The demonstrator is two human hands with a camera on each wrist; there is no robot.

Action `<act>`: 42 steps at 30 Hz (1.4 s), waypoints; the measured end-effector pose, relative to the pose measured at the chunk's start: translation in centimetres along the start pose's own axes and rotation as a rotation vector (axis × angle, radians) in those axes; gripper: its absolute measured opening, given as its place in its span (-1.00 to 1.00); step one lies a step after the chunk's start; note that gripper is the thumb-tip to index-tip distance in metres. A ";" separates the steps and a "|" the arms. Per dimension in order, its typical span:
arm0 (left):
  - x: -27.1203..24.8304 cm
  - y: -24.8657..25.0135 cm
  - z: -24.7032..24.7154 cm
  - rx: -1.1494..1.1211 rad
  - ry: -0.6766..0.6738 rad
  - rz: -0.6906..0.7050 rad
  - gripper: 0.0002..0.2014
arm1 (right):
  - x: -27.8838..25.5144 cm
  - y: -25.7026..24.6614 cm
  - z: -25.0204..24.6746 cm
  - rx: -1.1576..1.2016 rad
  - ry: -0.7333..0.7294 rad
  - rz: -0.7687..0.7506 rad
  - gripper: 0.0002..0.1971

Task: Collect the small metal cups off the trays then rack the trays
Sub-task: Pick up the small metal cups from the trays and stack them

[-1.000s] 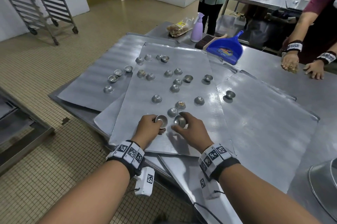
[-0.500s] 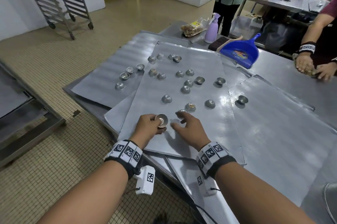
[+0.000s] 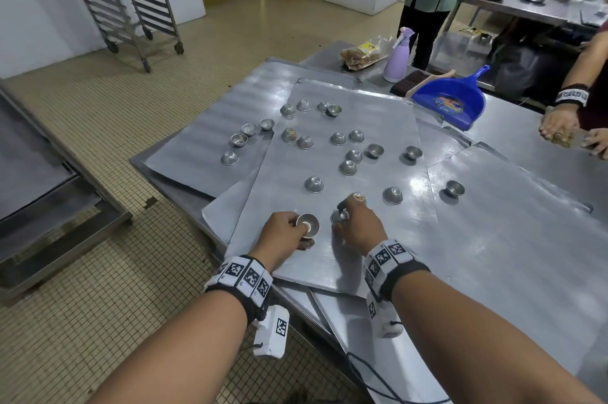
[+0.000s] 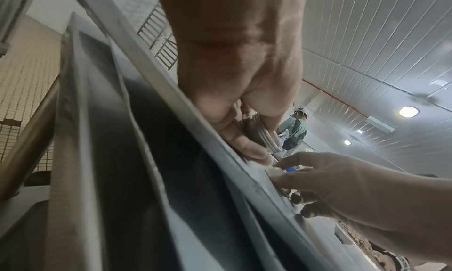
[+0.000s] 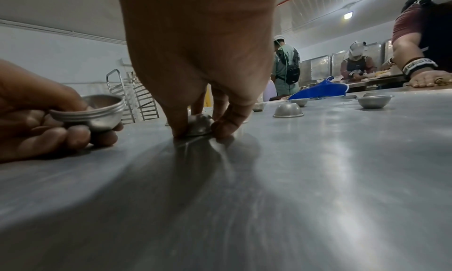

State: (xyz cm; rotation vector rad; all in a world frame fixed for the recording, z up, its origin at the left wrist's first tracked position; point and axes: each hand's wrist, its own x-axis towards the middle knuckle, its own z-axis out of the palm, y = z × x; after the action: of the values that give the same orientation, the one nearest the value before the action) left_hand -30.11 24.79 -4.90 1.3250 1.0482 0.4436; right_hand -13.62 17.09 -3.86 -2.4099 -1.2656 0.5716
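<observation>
Top tray (image 3: 378, 259) w/ many cups scattered. Left hand (image 3: 283, 232) fingers curled round a nested stack of cups (image 3: 308, 224). Right hand (image 5: 195, 62) pinches upside-down cup (image 5: 199, 127) on tray; best lift straight, flip, drop into stack.

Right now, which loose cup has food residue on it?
The upside-down cup just beyond the right hand fingertips: brownish crumbs sit on its top. The neighbouring cups look clean and bare.
</observation>
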 end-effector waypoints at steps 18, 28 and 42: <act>-0.2 -0.3 0.0 0.040 0.009 0.037 -0.88 | -3.9 2.1 0.5 0.156 0.084 0.024 -0.80; -1.2 0.1 0.8 0.164 0.024 0.085 -0.88 | -6.2 2.6 -0.4 0.144 0.075 0.095 -0.61; -1.6 2.8 10.7 0.172 -0.170 0.096 -0.86 | -9.2 7.2 -5.0 0.378 0.258 0.090 -0.36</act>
State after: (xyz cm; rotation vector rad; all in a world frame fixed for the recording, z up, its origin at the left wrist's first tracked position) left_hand -21.39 18.22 -2.80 1.5431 0.8989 0.3110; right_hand -10.87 4.86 -1.40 -2.1472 -0.8596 0.4580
